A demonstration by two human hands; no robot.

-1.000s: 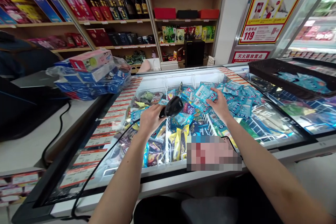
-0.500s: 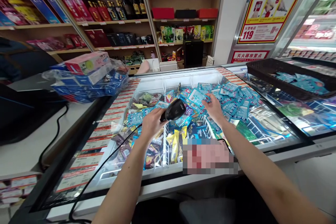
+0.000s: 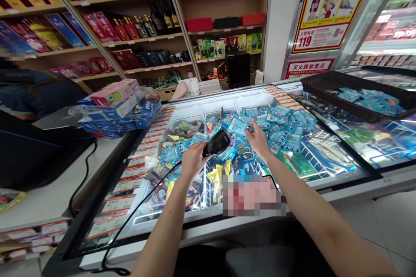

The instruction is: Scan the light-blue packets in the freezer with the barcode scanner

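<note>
Corded barcode scanner (image 3: 217,143) clenched by left grip (image 3: 194,161), long axis angled toward far right | blue sachet (image 3: 237,126) grasped by right grip (image 3: 257,140), lying just left of it | both held above chest freezer (image 3: 221,91)

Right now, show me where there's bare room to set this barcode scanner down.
The free patch is the white counter left of the freezer, bordered by the shrink-wrapped blue boxes, a black cable and a black case. It is crowded in the open freezer, under the left hand holding the barcode scanner and the right hand, packed with blue sachets.
</note>
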